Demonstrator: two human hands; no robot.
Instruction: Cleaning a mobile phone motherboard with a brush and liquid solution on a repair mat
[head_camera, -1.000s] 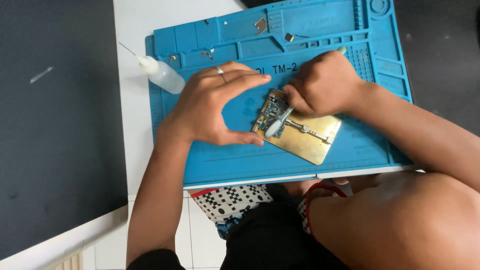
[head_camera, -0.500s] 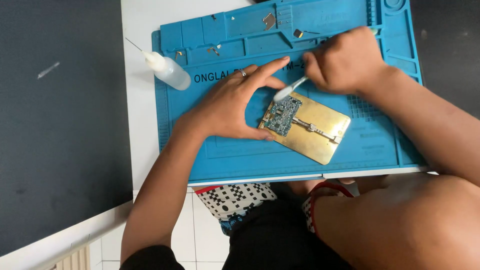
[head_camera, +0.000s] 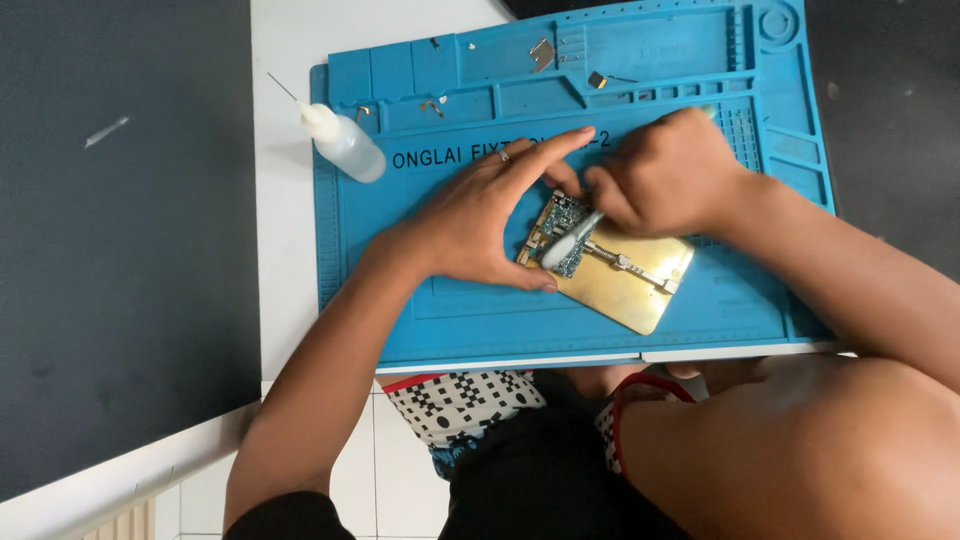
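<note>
We see circuit board (head_camera: 562, 232) clamped on brass holder plate (head_camera: 632, 280), mid blue mat (head_camera: 450, 310) | left hand (head_camera: 480, 215) spread, steadying it | right hand (head_camera: 665, 172) gripping brush-like tool (head_camera: 570, 243), probably mid-cleaning | loose parts remain in trays.

A white surface (head_camera: 285, 250) carries a blue work mat (head_camera: 440, 320) that covers most of it, its near edge lying along the surface's front edge; a small clear squeeze bottle (head_camera: 345, 148) with a fine needle tip lies on its side across the mat's left border, partly on the bare white. On the mat rests a brass-coloured holder plate (head_camera: 640, 285), set at a slant; tiny metal bits (head_camera: 542, 52) sit in the mat's top compartments.
</note>
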